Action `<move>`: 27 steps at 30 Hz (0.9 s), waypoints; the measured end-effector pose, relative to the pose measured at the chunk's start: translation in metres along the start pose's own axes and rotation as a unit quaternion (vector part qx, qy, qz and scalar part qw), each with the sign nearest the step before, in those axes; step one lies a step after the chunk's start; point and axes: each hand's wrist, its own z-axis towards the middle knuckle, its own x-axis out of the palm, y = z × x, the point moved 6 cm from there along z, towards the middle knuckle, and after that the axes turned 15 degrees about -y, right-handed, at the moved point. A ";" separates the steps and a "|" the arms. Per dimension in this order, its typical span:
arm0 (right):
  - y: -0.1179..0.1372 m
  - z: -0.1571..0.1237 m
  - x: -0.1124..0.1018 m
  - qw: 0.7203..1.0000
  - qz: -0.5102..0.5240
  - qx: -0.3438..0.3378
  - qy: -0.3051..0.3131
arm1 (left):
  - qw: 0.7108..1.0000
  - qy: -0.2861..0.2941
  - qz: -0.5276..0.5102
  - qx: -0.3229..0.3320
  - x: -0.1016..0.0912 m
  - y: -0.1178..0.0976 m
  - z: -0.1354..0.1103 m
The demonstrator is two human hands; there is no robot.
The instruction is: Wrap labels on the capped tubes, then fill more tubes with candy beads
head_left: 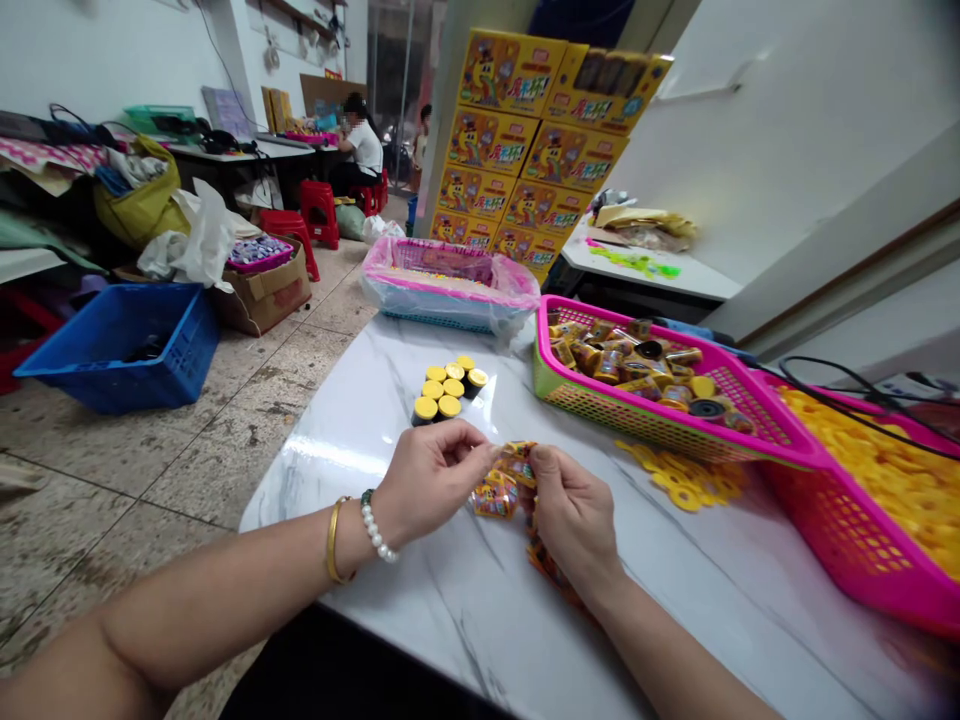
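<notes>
Over the marble-patterned table [450, 620], my left hand [431, 475] and my right hand [574, 515] pinch a small printed orange-yellow wrapper [517, 460] between them. My left thumb and forefinger meet at its left edge, while my right fingers grip its other end. Another printed wrapper [495, 495] lies on the table just below. More orange wrappers [551, 570] are partly hidden beneath my right hand and forearm. Beyond my left hand stands a cluster of small dark cups with yellow lids [448, 385]. Yellow plastic ring-ended pieces [682, 485] lie to the right of my right hand.
A pink-and-green basket [667, 425] holds wrapped cups; a pink basket [840, 530] beside it holds yellow pieces. A plastic-lined basket [450, 310] sits at the table's far edge, before stacked yellow boxes [517, 150]. A blue crate [120, 350] is on the floor. Someone [364, 145] sits farther back.
</notes>
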 end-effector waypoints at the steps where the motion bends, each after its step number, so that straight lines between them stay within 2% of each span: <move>1: 0.001 -0.001 0.000 1.000 -0.007 -0.014 0.003 | 1.000 -0.005 -0.004 0.020 0.000 -0.002 -0.001; 4: 0.003 -0.002 0.002 0.999 -0.019 -0.046 0.012 | 0.998 -0.021 0.018 0.055 -0.002 -0.006 -0.004; 9: -0.001 -0.003 0.002 0.996 -0.036 -0.074 0.019 | 0.996 -0.009 0.063 0.061 -0.002 -0.007 -0.004; 12: 0.003 -0.006 0.003 0.987 -0.065 -0.144 0.032 | 0.992 -0.026 0.104 0.071 -0.004 -0.007 0.001; 15: 0.010 -0.009 0.005 0.974 -0.080 -0.209 0.045 | 0.995 -0.049 0.073 0.047 -0.006 -0.003 0.005; 17: 0.011 -0.006 0.008 0.973 -0.076 -0.208 0.059 | 0.997 -0.060 0.037 0.029 -0.007 0.001 0.006; 20: 0.004 0.015 0.014 0.989 -0.051 -0.116 0.071 | 0.996 -0.083 0.004 0.026 -0.010 0.001 0.007; 23: -0.010 0.055 0.026 0.998 -0.049 -0.022 0.036 | 0.994 -0.102 0.009 0.046 -0.015 -0.004 0.009; 25: -0.015 0.083 0.040 0.994 -0.094 -0.046 0.021 | 0.993 -0.102 0.022 0.050 -0.017 -0.006 0.011; 27: -0.019 0.105 0.055 0.989 -0.123 -0.078 0.017 | 0.996 -0.084 0.026 0.025 -0.017 -0.004 0.013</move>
